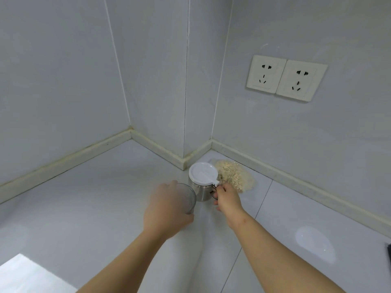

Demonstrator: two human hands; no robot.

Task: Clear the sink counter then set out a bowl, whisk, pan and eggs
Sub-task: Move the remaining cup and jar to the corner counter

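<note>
A steel mug with a white plastic lid [203, 174] stands on the white counter [105, 187] near the inner wall corner. My right hand [227, 198] grips the mug's wire handle on its right side. A clear, greyish plastic cup [187, 198] is held upright in my left hand [167, 210], just left of the mug and touching or nearly touching it. Behind the mug lies a clear bag of oat flakes [234, 175], against the wall skirting. No bowl, whisk, pan or eggs are in view.
Tiled walls [84, 70] meet in a stepped corner behind the counter, and a double wall socket [285, 78] sits on the right wall. A white edge [27, 275] shows at the bottom left and a dark object [388, 253] at the right edge.
</note>
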